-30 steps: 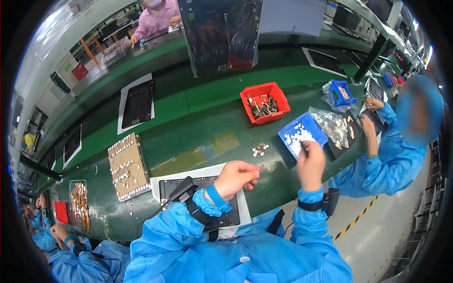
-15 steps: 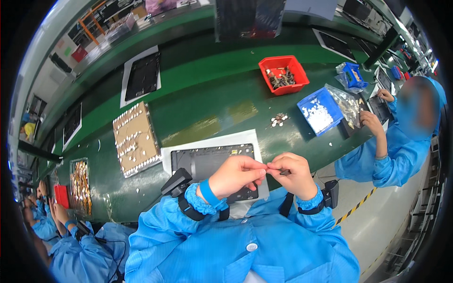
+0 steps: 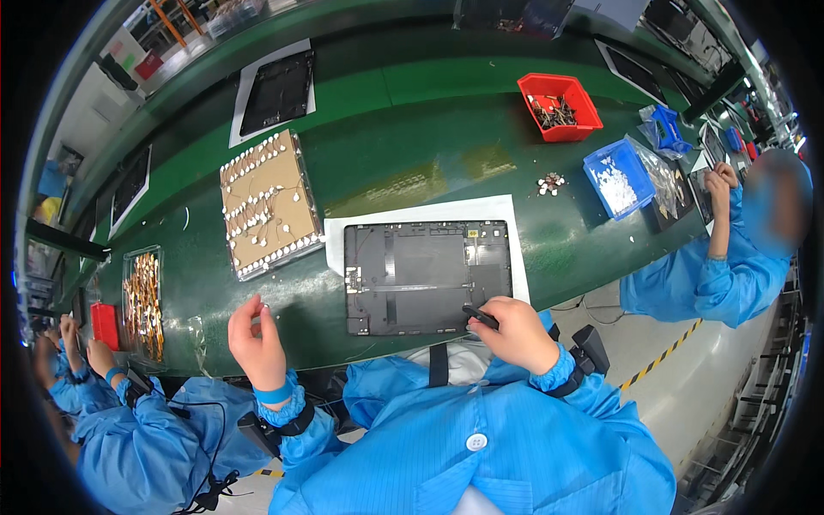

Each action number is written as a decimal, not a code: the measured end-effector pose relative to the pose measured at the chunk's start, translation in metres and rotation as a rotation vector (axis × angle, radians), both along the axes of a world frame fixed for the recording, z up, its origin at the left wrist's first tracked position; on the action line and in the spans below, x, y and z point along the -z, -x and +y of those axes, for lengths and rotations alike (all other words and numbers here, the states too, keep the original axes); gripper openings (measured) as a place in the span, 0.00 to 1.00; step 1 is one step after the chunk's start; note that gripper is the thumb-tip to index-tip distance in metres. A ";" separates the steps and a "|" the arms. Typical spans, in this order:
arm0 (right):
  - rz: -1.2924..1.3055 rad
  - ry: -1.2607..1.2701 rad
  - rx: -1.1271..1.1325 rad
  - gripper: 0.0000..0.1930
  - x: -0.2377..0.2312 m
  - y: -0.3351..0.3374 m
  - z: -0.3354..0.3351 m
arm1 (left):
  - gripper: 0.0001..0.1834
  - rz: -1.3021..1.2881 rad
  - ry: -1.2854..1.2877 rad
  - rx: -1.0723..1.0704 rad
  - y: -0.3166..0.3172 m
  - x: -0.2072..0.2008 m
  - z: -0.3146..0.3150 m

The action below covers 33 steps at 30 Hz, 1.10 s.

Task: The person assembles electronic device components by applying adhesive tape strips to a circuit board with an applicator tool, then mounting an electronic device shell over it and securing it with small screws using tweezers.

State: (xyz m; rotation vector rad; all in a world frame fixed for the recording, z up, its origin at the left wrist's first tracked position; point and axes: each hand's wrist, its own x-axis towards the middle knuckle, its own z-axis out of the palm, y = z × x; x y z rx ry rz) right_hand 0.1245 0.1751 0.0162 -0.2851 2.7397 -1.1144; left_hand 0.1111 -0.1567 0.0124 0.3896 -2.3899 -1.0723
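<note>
Tablet back panel (image 3: 427, 276) lies on a white sheet (image 3: 515, 249) at the green bench's (image 3: 412, 163) near edge. Right hand (image 3: 513, 333) closes around a small dark tool (image 3: 481, 317) at the panel's near right corner. Left hand (image 3: 256, 336), left of the panel, pinches something tiny. Beyond the panel's left edge sits a cardboard tray (image 3: 264, 202); farther right, a red bin (image 3: 559, 106).

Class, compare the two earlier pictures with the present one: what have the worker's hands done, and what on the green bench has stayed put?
The hands, together half a second ago, parted: the left hand swung out left, the right hand dropped to the dark panel, holding a small dark tool. The red bin and blue tray stayed put.
</note>
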 end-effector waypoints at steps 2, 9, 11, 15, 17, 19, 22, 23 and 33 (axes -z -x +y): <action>0.014 -0.027 0.004 0.08 0.006 0.001 -0.006 | 0.11 -0.006 0.081 -0.038 -0.007 0.020 -0.021; -0.113 -0.221 0.038 0.07 -0.008 0.010 -0.016 | 0.15 -0.017 0.424 -0.096 -0.007 0.039 -0.030; -0.089 -0.263 0.009 0.08 -0.006 0.013 -0.016 | 0.13 -0.014 0.359 -0.085 0.000 0.039 -0.022; -0.102 -0.344 -0.064 0.09 -0.008 0.021 -0.016 | 0.09 -0.027 0.332 -0.038 0.006 0.042 -0.026; -0.149 -0.375 -0.100 0.09 -0.007 0.024 -0.015 | 0.04 -0.051 0.379 -0.027 0.006 0.042 -0.029; -0.107 -0.336 -0.133 0.10 -0.007 0.026 -0.014 | 0.04 -0.099 0.313 -0.014 0.006 0.037 -0.025; -0.123 -0.317 -0.187 0.10 -0.011 0.029 -0.010 | 0.03 -0.100 0.208 0.090 0.010 0.010 -0.010; -0.136 -0.282 -0.219 0.11 -0.015 0.033 -0.004 | 0.03 -0.105 0.137 0.113 0.014 -0.002 0.002; 0.363 -0.423 0.286 0.10 -0.081 0.220 0.159 | 0.05 -0.100 0.029 1.032 0.130 -0.065 0.177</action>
